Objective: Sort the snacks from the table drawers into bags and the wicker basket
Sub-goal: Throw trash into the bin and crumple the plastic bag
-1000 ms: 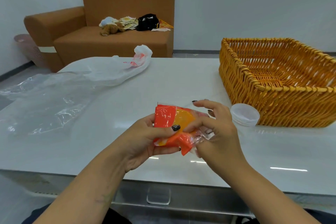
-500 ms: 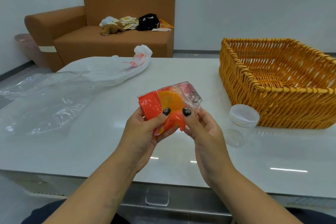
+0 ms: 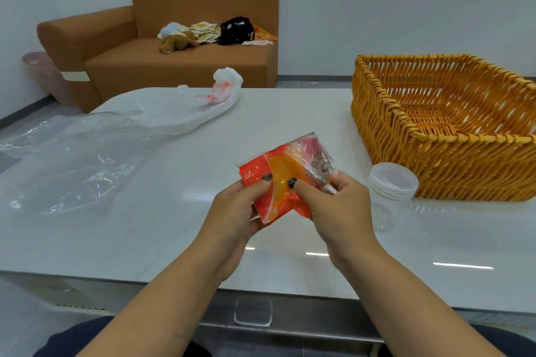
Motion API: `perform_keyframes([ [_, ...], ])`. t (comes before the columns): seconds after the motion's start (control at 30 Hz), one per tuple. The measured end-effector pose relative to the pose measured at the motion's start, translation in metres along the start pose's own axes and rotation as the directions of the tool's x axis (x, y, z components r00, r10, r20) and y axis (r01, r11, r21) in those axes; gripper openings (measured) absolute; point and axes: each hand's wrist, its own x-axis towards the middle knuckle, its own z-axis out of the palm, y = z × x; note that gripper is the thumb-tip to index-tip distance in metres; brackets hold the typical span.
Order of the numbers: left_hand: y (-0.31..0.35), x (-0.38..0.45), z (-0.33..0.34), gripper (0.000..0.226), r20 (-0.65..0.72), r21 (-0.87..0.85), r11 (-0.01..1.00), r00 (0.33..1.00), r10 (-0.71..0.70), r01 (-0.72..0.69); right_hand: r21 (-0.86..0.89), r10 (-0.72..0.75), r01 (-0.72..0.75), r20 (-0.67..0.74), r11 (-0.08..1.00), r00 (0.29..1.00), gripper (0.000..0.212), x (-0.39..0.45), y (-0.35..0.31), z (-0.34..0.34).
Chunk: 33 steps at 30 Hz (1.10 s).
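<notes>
On the left, a clear plastic bag (image 3: 72, 159) and a white carrier bag (image 3: 185, 110) lie flat on the table (image 3: 145, 235), apparently with nothing in them yet. In the middle, above the table's near part, the left hand (image 3: 235, 211) and right hand (image 3: 333, 206) both pinch one orange snack packet (image 3: 278, 180), thumbs on top. To the right, the wicker basket (image 3: 435, 159) looks unfilled, so sorting seems barely begun. A small clear tub (image 3: 393, 181) stands just beside the basket's near wall; open tabletop lies between packet and bags.
</notes>
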Motion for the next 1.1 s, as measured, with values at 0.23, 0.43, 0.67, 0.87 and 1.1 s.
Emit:
perform_keyframes([
  [0.23,0.006,-0.004,-0.003,0.026,0.017,-0.024,0.999,1.000,0.024,-0.024,-0.337,-0.441,0.419,0.011,0.844,0.898,0.023,0.004,0.007,0.000],
  [0.43,0.009,-0.013,-0.001,0.046,0.117,-0.120,0.991,0.990,0.073,-0.059,-0.651,-0.702,0.666,0.278,0.365,0.656,0.029,0.005,0.013,-0.002],
  [0.67,0.006,-0.007,-0.008,0.043,0.016,-0.070,0.995,0.998,0.069,-0.067,-0.672,-0.681,0.719,0.443,0.179,0.583,0.030,0.000,0.025,0.004],
  [0.87,0.010,0.001,-0.015,0.018,-0.240,0.062,0.968,0.937,0.253,-0.245,-0.524,-0.320,0.440,0.307,0.730,0.896,0.052,-0.002,0.022,0.009],
  [1.1,0.009,0.000,-0.025,0.010,-0.288,0.170,0.895,0.848,0.444,-0.412,-0.177,0.109,-0.080,0.160,0.981,0.981,0.048,-0.011,0.007,0.009],
])
